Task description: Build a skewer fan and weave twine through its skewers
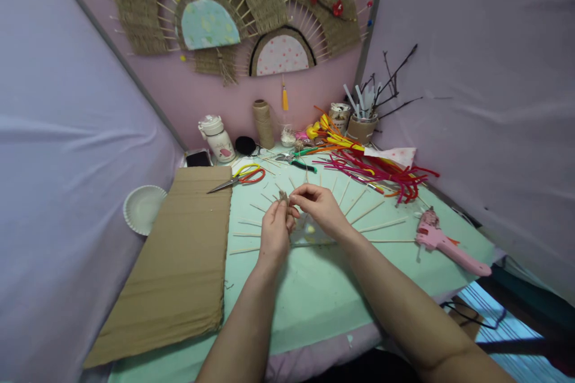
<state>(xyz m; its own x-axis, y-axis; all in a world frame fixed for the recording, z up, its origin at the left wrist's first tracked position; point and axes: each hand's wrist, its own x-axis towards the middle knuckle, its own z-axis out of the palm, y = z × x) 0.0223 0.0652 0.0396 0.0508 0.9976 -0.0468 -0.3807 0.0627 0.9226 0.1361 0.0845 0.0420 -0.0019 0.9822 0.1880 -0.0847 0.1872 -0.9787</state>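
My left hand is closed around a small bundle of brown twine, whose frayed top sticks up above the thumb. Close beside it, the fingertips of my right hand are pinched together at the bundle's right side. They seem to hold a loose strand of the twine, too thin to make out clearly. Beneath both hands lies a half-round fan piece with a pale patterned centre, partly covered by my hands. Thin wooden sticks spread outward from it across the table.
A cardboard sheet covers the table's left side, with scissors at its top corner. To the right lies a pink glue gun. Pipe cleaners, pliers, a twine spool and a white bottle line the back.
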